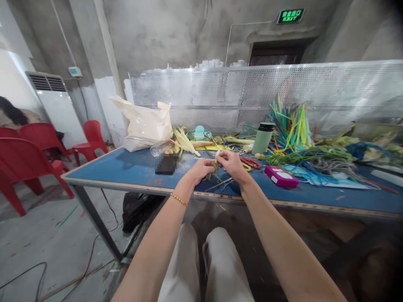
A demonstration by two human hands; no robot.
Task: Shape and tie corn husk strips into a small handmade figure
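Just above the front edge of the blue table, my left hand (202,170) is closed in a pinch on a small bundle of dried green husk strips (216,170). My right hand (232,164) pinches the top of the same bundle, where a small pale piece shows between the fingers. Its exact shape is partly hidden by the fingertips. Strands hang down below the hands. Right beside my right hand lie red-handled scissors (252,163) and a yellow handle (246,167). Thin sticks or stems (218,184) rest on the table under the hands.
On the blue table (122,167) are a cream plastic bag (147,126), a blurred dark object (166,164), corn husks (185,141), a green tumbler (263,139), colourful strips (292,128), a purple box (281,176) and tangled cords (327,161). A perforated metal panel (195,90) stands behind.
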